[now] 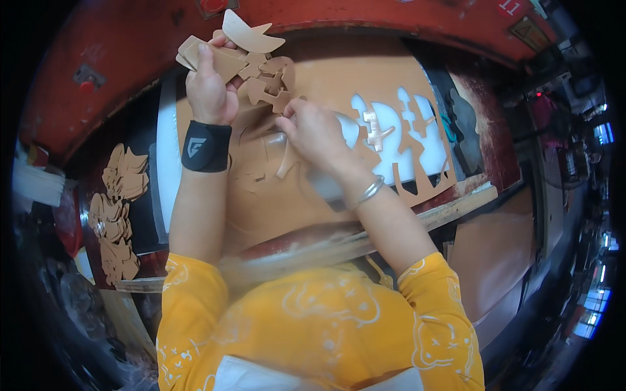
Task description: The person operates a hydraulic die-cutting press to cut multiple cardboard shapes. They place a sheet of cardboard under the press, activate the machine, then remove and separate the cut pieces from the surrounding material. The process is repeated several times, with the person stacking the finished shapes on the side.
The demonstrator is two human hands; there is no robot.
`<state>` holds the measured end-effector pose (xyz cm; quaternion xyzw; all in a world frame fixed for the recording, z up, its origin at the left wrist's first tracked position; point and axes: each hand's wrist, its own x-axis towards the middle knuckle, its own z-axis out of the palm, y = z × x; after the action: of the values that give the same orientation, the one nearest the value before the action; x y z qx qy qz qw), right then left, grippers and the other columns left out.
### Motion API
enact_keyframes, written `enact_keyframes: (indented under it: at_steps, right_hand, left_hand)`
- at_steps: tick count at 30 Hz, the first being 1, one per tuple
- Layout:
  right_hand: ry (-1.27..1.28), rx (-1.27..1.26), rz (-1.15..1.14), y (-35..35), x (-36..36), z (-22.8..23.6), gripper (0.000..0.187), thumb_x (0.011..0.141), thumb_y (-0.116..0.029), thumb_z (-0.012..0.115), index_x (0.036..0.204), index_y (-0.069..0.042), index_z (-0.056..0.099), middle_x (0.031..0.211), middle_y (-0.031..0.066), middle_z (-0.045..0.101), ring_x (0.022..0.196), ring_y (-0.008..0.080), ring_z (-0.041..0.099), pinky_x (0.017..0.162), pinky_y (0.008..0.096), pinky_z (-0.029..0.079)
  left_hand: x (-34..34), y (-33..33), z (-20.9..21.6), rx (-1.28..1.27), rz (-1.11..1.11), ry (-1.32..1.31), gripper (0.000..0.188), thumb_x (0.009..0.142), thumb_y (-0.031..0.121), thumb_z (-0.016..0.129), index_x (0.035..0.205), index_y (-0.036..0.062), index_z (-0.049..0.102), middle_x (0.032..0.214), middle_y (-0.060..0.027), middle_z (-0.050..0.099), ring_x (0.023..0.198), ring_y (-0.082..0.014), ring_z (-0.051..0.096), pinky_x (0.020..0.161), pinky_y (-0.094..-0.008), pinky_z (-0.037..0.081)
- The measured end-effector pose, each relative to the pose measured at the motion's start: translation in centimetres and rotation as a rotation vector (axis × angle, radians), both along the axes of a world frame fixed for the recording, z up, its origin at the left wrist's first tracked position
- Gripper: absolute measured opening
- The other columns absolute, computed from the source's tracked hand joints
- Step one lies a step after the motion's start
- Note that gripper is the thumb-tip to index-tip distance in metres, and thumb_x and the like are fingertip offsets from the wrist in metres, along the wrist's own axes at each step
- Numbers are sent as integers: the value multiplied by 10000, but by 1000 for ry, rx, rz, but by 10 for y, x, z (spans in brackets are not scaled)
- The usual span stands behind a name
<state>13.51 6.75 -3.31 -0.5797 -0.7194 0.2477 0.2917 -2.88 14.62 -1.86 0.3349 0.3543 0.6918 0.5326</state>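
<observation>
Left hand [212, 94] is clamped round a messy fan of flat, curvy tan sheet cutouts [227, 64], upper left of frame. Right hand [314, 130] is curled just below, can't tell if it's pinching anything.

A red button [87, 86] and yellowish sign [531, 33] sit on red machinery [365, 13]

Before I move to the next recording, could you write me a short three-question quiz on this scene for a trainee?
1. The wide wristband is: A yellow; B black; C red.
2. True or false: piles of cut pieces lie to the left of the tan sheet.
3. Fill in: the ____ grip holds a bunch of tan pieces.

Key: 1 B; 2 true; 3 left, as in left grip.
</observation>
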Motion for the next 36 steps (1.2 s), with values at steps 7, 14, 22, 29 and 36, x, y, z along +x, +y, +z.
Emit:
enact_keyframes:
  at_steps: [7, 14, 22, 29, 36]
  right_hand:
    - [-82, -65, -12, -11, 14, -35, 323, 837, -102, 606, 1130, -19, 500, 849, 240, 633, 829, 410, 624, 734, 462, 485]
    - [307, -47, 70, -70, 47, -8, 314, 885, -138, 637, 1162, -1, 578, 927, 61, 653, 854, 142, 624, 739, 274, 493]
    - [1435, -1389, -39, -193, 30, -54, 296, 953, -92, 530, 1235, -3, 527, 1261, 123, 572, 1127, 253, 581, 1054, 375, 385]
    - [2007, -916, -107, -174, -24, -72, 367, 974, -92, 460, 1330, -18, 403, 1326, 139, 504, 1254, 255, 476, 1082, 444, 357]
    - [1957, -730, -127, -169, -38, -67, 387, 983, -201, 467, 1312, 0, 431, 1306, 121, 524, 1191, 209, 519, 1041, 396, 397]
  left_hand:
    - [-83, 27, 65, 294, 271, 83, 383, 1045, 310, 296, 1259, 47, 475, 1245, -119, 552, 1195, -260, 509, 1024, -432, 425]
    - [-45, -71, -24, 600, -191, 928, 297, 822, -35, 480, 1070, 22, 634, 1091, -105, 607, 1097, -229, 552, 953, -349, 418]
    - [-29, -100, -78, 801, -541, 1398, 367, 688, -15, 605, 1040, 86, 635, 1080, -97, 592, 1179, -318, 493, 1000, -455, 363]
    - [-38, -127, -53, 931, -684, 1323, 383, 716, 145, 681, 1091, 105, 611, 1144, -90, 578, 1239, -308, 471, 1086, -500, 316]
    - [-55, -123, -65, 904, -853, 1450, 580, 726, 461, 723, 1177, 127, 575, 1180, -52, 558, 1288, -280, 417, 1066, -492, 306]
